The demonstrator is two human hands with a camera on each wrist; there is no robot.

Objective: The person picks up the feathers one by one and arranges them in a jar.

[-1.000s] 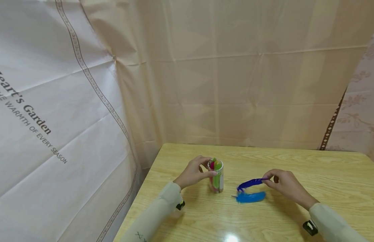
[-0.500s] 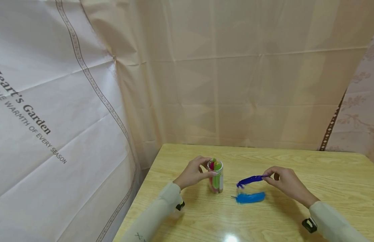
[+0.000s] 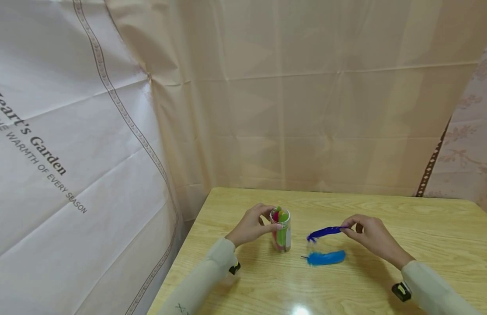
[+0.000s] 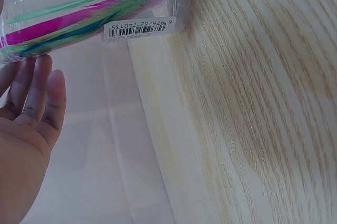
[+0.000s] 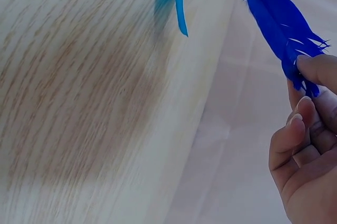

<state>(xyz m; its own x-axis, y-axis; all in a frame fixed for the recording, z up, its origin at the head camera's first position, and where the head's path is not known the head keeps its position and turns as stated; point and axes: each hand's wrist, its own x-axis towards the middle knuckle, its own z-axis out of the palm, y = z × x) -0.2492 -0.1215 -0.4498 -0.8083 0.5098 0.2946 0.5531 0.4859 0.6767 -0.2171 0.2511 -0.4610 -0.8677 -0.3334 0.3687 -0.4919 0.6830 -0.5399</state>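
Note:
A clear jar [image 3: 282,236] stands upright on the table, holding several feathers in green, pink and yellow. My left hand [image 3: 249,225] grips it near the rim, thumb on the near side and fingers on the far side. In the left wrist view the jar [image 4: 100,13] shows a white barcode label [image 4: 138,28]. My right hand [image 3: 371,234] pinches a dark blue feather [image 3: 326,232] by one end, its fluffy end pointing left toward the jar. Below that feather, a light blue feather [image 3: 326,258] lies on the table; part of it [image 5: 180,2] shows in the right wrist view.
The wood-grain table [image 3: 432,236] ends at a beige hanging cloth [image 3: 306,109] behind. On the left hangs a pale printed cloth [image 3: 90,175]. Each sleeve carries a small dark device [image 3: 401,291] at the wrist.
My right hand has raised the dark blue feather slightly, up and away from the light blue one, so a gap now shows between them. The left hand and jar have stayed put.

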